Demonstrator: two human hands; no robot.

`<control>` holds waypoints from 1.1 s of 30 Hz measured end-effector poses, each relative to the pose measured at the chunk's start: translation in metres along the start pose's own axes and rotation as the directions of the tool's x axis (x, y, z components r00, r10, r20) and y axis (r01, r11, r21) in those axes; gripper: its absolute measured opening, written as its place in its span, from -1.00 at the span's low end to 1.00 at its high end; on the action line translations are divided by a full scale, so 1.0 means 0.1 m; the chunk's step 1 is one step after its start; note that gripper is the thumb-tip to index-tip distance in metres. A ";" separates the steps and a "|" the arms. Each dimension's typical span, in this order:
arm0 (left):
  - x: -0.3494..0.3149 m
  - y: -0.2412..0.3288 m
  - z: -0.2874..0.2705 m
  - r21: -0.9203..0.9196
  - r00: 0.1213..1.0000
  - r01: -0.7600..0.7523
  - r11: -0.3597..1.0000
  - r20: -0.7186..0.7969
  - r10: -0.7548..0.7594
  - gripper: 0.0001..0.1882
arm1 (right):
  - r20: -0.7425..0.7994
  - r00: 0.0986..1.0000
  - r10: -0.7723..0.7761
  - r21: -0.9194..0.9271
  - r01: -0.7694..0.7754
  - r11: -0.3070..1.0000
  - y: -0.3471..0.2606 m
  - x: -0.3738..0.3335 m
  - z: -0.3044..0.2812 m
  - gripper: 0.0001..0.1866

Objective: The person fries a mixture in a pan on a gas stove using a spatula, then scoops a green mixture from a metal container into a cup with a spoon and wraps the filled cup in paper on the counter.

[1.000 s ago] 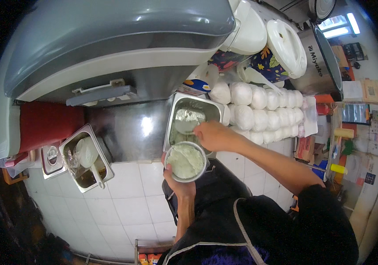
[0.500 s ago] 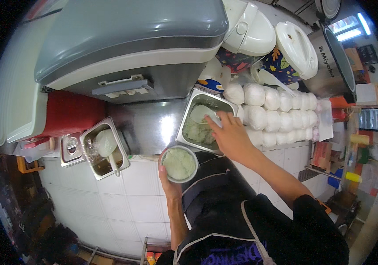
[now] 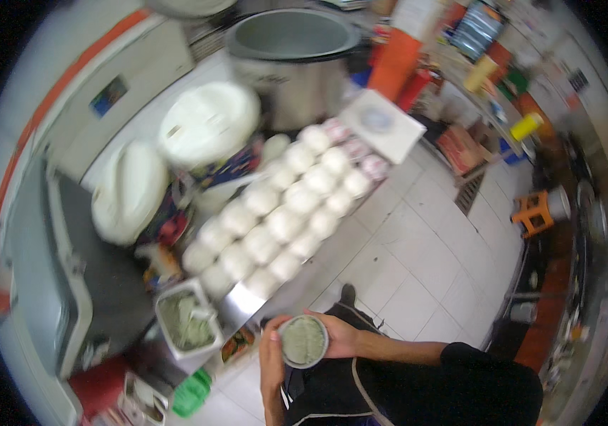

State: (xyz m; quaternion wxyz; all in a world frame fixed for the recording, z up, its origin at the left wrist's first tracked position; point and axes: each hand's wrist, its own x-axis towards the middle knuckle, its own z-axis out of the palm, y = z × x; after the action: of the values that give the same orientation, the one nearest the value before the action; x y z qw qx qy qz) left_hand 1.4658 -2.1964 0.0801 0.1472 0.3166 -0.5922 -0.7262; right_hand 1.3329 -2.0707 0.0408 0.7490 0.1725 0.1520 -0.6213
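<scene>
Head view caught the left hand [image 3: 270, 351] and right hand [image 3: 341, 335], both with grip closed around a bowl [image 3: 320, 358] of pale green food [image 3: 303, 339], near the body; farther left, a metal pan [image 3: 194, 353] (similar stuff inside) sat near white bundles [image 3: 285, 224] on the counter [image 3: 241, 302].

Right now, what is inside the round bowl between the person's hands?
The round bowl holds a pale green mass, its uneven surface showing across most of the opening. That mass covers the bowl's bottom, so anything beneath or buried in it cannot be seen.
</scene>
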 end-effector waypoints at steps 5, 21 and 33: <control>0.83 -0.02 1.84 0.298 0.940 -0.123 0.947 0.340 0.015 -0.54 | -0.036 0.925 -0.377 0.252 0.374 0.893 -0.96 -1.50 -1.00 -0.42; 5.71 -0.11 4.39 0.369 0.992 0.088 0.925 -0.118 -0.048 -0.51 | -0.375 0.452 -0.809 0.209 0.892 0.402 -4.29 -3.26 -1.48 -0.40; 3.70 1.33 2.48 0.206 0.699 0.132 0.970 -0.713 0.057 -0.46 | -0.354 0.706 -0.613 -0.179 0.592 0.786 -6.04 -3.35 -1.26 -0.36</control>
State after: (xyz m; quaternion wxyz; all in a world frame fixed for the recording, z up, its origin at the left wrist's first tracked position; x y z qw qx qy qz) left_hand 1.0073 -2.2576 0.1258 0.3108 0.6007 -0.5657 -0.4718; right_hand 0.6764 -1.8216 0.0341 0.4628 0.2149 0.3632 -0.7796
